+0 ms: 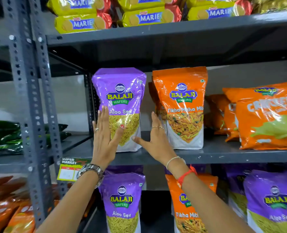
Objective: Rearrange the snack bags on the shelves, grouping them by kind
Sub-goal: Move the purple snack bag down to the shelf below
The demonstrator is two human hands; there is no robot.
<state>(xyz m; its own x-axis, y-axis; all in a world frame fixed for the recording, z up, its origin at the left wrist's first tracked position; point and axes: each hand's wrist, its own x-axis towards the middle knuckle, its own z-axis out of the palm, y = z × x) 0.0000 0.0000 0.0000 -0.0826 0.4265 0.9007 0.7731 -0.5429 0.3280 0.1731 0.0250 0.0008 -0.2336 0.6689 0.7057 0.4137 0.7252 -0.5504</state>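
Note:
A purple Balaji Aloo Sev bag [121, 91] stands upright at the left end of the middle shelf [223, 153]. My left hand [104, 140] lies flat against its left side, fingers straight up and thumb across the front. My right hand [156, 138] is in the gap to the bag's right, its thumb touching the bag's lower right corner and its fingers beside an orange Tikha Mitha Mix bag [181, 101]. Neither hand is closed around a bag. On the shelf below stand another Aloo Sev bag [121, 202], a Tikha Mitha Mix bag [186, 211] partly behind my right forearm, and more purple bags [272, 202].
Orange crisp bags [265, 118] lean at the right of the middle shelf. Yellow Marie biscuit packs [82, 23] fill the top shelf. A grey perforated post [30, 98] stands at the left, with green bags [3, 135] and orange bags [8, 212] on the neighbouring rack. A yellow price tag [69, 170] hangs from the shelf edge.

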